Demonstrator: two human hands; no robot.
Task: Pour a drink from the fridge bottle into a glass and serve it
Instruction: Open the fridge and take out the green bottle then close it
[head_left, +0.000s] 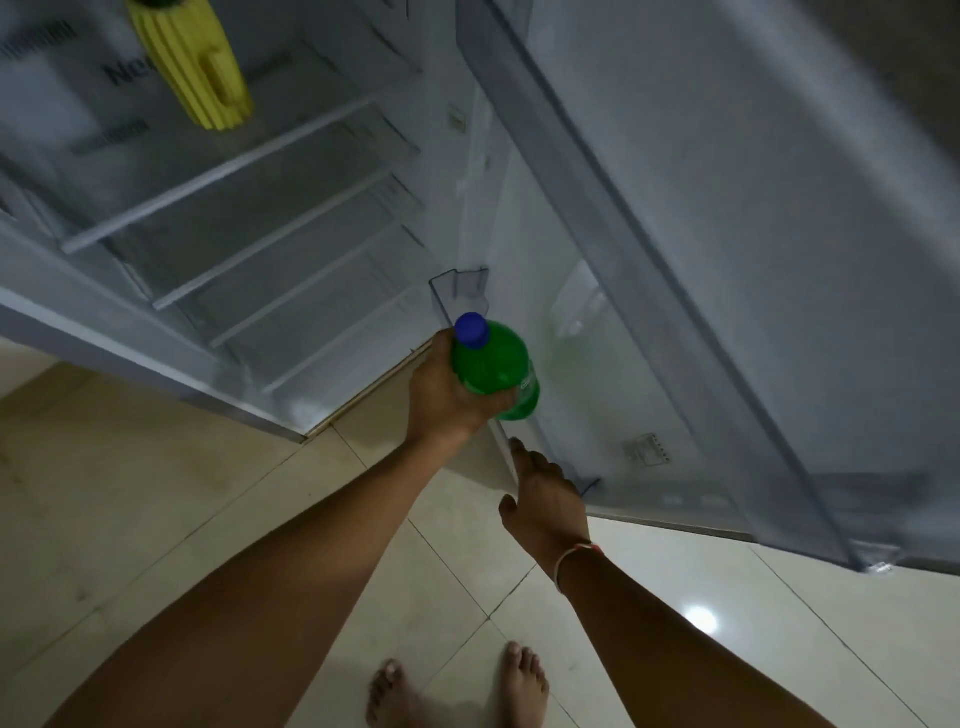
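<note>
A green bottle (493, 366) with a blue cap is in my left hand (447, 389), which grips its body from the left side. The bottle stands upright just above the lowest clear bin of the open fridge door (727, 260). My right hand (543, 499) reaches toward the front edge of that door bin, fingers stretched out and holding nothing, with a thread band on the wrist. No glass is in view.
The fridge interior (260, 208) shows several bare glass shelves. A yellow ribbed container (197, 62) sits on the top shelf at upper left. Pale floor tiles (156, 493) lie below, with my bare feet (457, 686) at the bottom edge.
</note>
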